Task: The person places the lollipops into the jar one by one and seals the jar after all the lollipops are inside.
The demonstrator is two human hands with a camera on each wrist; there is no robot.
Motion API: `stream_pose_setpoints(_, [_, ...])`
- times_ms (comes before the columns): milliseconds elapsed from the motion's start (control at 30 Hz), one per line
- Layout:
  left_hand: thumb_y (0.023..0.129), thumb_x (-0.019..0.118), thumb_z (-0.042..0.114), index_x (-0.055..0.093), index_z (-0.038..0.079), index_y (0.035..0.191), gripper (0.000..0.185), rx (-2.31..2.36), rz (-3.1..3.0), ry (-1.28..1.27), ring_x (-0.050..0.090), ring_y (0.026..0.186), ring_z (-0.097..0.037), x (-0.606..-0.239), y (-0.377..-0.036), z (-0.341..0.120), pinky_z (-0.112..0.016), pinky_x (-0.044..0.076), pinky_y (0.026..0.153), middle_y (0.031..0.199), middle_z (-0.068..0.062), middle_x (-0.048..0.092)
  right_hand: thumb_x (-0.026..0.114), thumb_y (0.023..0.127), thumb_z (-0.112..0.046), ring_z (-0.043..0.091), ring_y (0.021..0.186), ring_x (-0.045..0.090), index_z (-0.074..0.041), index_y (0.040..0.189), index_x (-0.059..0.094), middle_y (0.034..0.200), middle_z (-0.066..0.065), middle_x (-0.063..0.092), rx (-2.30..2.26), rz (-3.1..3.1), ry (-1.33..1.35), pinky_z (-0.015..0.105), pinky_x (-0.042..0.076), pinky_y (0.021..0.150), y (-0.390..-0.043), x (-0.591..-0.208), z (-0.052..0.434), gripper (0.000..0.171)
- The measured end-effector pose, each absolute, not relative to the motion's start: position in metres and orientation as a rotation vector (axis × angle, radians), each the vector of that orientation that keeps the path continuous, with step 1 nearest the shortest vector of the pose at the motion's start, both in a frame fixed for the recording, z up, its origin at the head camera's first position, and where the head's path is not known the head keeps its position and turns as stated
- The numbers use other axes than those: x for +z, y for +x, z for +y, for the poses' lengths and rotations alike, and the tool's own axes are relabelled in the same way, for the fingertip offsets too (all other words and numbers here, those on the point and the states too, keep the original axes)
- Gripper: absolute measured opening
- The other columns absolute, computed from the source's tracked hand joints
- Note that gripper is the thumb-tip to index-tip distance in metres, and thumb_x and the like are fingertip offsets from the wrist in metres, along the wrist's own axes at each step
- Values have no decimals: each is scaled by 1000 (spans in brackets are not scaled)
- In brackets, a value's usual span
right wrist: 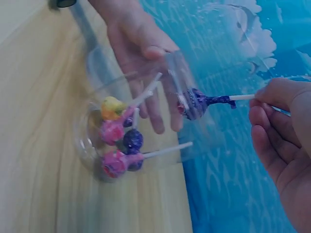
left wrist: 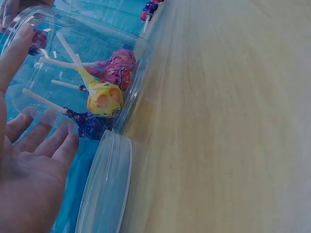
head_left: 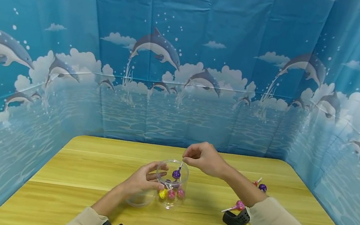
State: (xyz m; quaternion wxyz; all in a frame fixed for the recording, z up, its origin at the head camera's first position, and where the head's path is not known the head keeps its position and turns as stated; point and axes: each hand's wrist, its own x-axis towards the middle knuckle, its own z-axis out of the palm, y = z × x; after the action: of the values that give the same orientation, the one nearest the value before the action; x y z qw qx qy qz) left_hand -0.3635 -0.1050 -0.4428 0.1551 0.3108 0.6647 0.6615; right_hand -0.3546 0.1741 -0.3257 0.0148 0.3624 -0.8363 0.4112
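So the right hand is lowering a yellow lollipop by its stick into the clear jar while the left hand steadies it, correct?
Not quite: the lollipop pinched by the right hand is purple, as the right wrist view shows. The left hand does steady the clear jar.

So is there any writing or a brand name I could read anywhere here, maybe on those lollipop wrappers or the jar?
None can be read.
Lollipop wrappers: printed patterns only, too blurred for letters.
Clear plastic jar: no label.
Dolphin backdrop: pictures only, no words.
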Motion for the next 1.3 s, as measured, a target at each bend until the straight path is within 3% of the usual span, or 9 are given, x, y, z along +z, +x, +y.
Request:
stream_pose_setpoints(200, [100,70,7,34,2,158,69,1890,1909,894,32,148,-45,-444,-364,-105,-43,50,105,156,-21,39,70,100,-7,24,83,72,-5,98,78,90,-4,73,1185,-2683,1240,33,60,72,-354,-335,167,8])
stream_pose_setpoints(433, [100,69,6,34,3,159,68,1883,1917,898,31,147,-46,-445,-365,-106,-43,50,105,156,-20,39,69,99,-5,25,83,73,-2,97,77,91,6,74,1159,-2717,1319,31,59,72,-355,-341,162,8])
stream_pose_setpoints(600, [100,70,6,34,4,159,69,1876,1920,904,30,148,-47,-445,-364,-106,-43,50,105,156,-20,39,71,98,-5,15,82,73,-9,95,78,90,0,75,1072,-2759,1387,28,60,73,-356,-341,156,9])
stream_pose_setpoints(833, [101,68,6,35,5,159,66,1867,1936,908,34,147,-45,-444,-364,-106,-43,51,104,157,-22,37,70,98,-4,16,81,74,-10,96,79,89,-4,74,986,-2823,1481,27,60,72,-359,-337,150,10])
stream_pose_setpoints(1067, [101,71,13,29,-2,160,74,1864,1934,915,34,147,-45,-444,-364,-106,-44,50,105,158,-28,33,71,97,-4,10,81,72,-5,99,79,90,-6,74,958,-2853,1523,27,59,72,-361,-333,148,8])
stream_pose_setpoints(1300, [100,72,10,29,-4,159,74,1870,1934,907,32,147,-46,-443,-363,-106,-43,50,105,157,-25,36,70,98,-6,10,83,70,-10,102,79,93,-6,73,987,-2826,1474,29,59,76,-358,-330,155,10])
